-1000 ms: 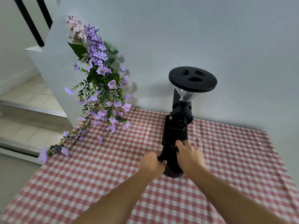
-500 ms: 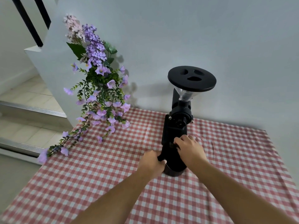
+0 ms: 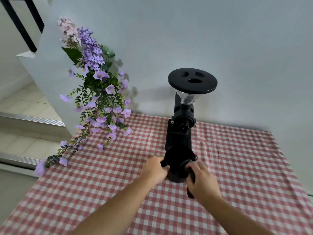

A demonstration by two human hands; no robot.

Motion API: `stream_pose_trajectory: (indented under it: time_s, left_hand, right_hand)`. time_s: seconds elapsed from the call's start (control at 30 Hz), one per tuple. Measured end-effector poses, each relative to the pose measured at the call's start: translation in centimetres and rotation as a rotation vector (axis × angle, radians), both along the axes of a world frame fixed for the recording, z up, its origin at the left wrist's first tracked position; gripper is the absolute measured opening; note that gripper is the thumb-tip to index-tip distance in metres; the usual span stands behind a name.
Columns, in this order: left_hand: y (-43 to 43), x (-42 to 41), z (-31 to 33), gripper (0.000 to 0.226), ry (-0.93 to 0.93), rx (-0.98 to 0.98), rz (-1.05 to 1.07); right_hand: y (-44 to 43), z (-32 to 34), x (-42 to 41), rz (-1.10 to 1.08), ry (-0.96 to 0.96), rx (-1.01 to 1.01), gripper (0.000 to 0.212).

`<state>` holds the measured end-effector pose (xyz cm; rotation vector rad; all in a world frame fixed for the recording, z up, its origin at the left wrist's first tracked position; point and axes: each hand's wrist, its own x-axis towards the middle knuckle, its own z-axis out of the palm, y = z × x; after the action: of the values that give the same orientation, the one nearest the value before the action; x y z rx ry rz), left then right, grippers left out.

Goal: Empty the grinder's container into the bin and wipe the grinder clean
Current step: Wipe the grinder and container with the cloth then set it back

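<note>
Head view: we see the grinder [image 3: 179, 138] on the checked surface [image 3: 245, 167].
Container [image 3: 177, 158]: at its near foot.
Left hand [image 3: 155, 170]: grips container's left side.
Right hand [image 3: 201, 183]: curled round a dark handle [image 3: 190, 193].

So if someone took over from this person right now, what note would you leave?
Left hand grips the container on its left side; right hand holds a dark part on its right, unclear what.
Container is at the grinder's foot.
Done: nothing emptied or wiped that shows.
Left: empty container into bin, not in view, then wipe grinder.
</note>
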<state>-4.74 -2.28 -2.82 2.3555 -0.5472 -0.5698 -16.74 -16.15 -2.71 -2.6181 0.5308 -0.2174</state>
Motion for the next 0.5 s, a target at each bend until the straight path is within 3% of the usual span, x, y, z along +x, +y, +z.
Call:
stream_pose_trajectory:
  time_s: [0.07, 0.13, 0.27, 0.4, 0.5]
  left_hand:
    - [0.0, 0.1, 0.1, 0.038, 0.011, -0.018, -0.005]
    - [0.1, 0.2, 0.2, 0.055, 0.002, -0.02, -0.021]
    - [0.3, 0.3, 0.7, 0.056, 0.009, -0.023, -0.056]
    - [0.5, 0.6, 0.5, 0.041, -0.004, -0.02, -0.049]
    - [0.6, 0.5, 0.3, 0.054, 0.0, -0.018, -0.068]
  right_hand:
    - [-0.5, 1.2, 1.1, -0.084, -0.187, 0.077, 0.034]
    - [-0.6, 1.9, 2.9, -0.136, -0.254, 0.126, 0.042]
    - [2.0, 0.7, 5.4, -0.011, 0.018, 0.081, 0.045]
    - [2.6, -2.0, 3.3, 0.195, 0.03, -0.04, 0.06]
    - [0.7, -2.9, 1.0, 0.314, 0.109, -0.156, 0.073]
